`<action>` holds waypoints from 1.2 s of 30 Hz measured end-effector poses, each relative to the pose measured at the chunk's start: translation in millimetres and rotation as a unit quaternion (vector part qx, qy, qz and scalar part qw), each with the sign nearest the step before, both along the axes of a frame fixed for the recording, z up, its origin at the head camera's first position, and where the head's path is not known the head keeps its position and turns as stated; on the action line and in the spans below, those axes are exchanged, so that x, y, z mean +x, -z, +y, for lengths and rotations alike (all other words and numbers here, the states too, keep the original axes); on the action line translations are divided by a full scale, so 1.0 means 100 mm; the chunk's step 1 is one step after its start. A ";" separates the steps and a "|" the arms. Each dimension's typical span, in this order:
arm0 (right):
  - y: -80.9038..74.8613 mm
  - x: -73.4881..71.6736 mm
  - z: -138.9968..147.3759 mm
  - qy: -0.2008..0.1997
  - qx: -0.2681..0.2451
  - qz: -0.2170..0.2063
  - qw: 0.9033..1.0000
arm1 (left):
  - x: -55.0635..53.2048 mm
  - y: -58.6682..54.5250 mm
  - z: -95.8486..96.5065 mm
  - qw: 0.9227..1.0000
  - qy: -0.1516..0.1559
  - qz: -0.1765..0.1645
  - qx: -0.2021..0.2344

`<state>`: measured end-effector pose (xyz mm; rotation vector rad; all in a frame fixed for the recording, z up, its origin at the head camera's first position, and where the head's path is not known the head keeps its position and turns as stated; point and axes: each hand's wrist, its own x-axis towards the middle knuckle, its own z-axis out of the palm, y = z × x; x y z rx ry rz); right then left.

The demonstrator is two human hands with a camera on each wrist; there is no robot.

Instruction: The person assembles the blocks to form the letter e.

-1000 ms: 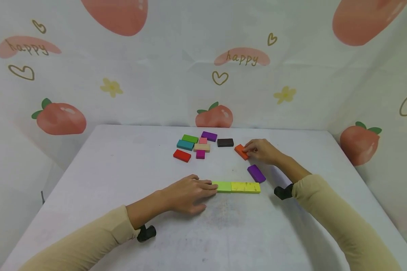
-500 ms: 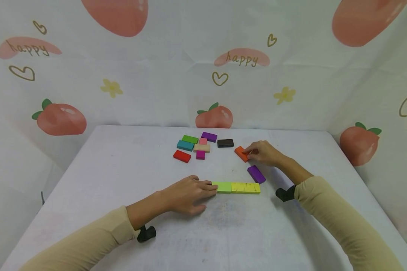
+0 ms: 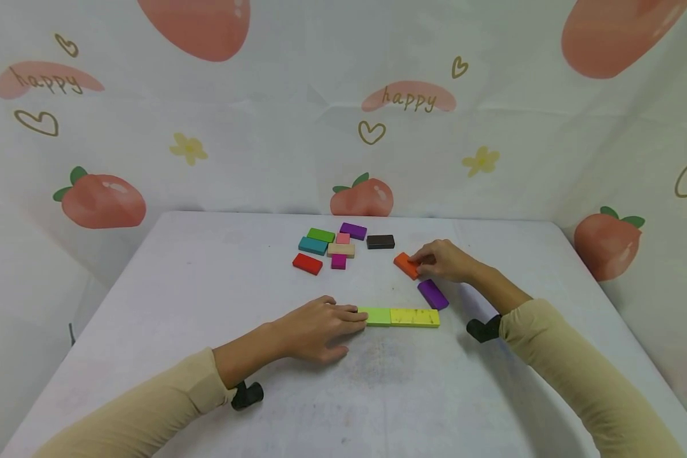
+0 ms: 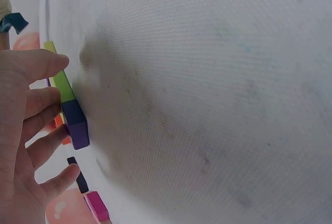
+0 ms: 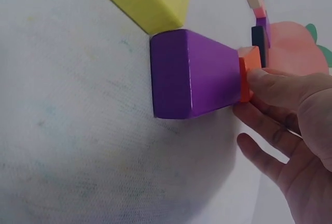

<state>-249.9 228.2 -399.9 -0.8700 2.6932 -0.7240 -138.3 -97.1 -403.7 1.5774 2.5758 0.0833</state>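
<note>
My right hand [image 3: 445, 261] pinches an orange block [image 3: 404, 265] between thumb and fingers, low at the table. The near end of this orange block [image 5: 249, 71] lies close against a purple block [image 3: 432, 294]; I cannot tell if they touch. That purple block slants back from the right end of a yellow block [image 3: 415, 317]. A light green block [image 3: 376, 316] abuts the yellow one on its left. My left hand [image 3: 315, 331] rests with extended fingers at the green block's left end. Beside its fingers, a dark purple-blue block [image 4: 76, 125] continues the row, hidden in the head view.
Toward the back of the white table [image 3: 206, 286] lie loose blocks: red [image 3: 307, 264], teal [image 3: 313, 245], green [image 3: 321, 235], beige [image 3: 341, 250], magenta [image 3: 338, 261], pink [image 3: 343, 238], purple [image 3: 353, 231] and black [image 3: 380, 242]. A printed cloth [image 3: 286, 127] hangs behind.
My right hand has brought the orange block a little nearer, toward the purple block, turning it slightly. The left hand and the row have stayed in place.
</note>
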 end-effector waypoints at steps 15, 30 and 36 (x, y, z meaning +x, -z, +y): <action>-0.03 0.06 0.00 -0.001 0.005 -0.010 1.000 | 0.01 0.00 0.01 1.000 -0.003 -0.002 0.000; -0.04 0.12 0.01 0.007 0.009 -0.015 1.000 | 0.01 0.01 0.01 1.000 -0.005 -0.001 0.000; -0.04 0.11 0.02 0.005 0.013 -0.016 1.000 | 0.01 0.00 0.01 1.000 -0.008 -0.006 0.000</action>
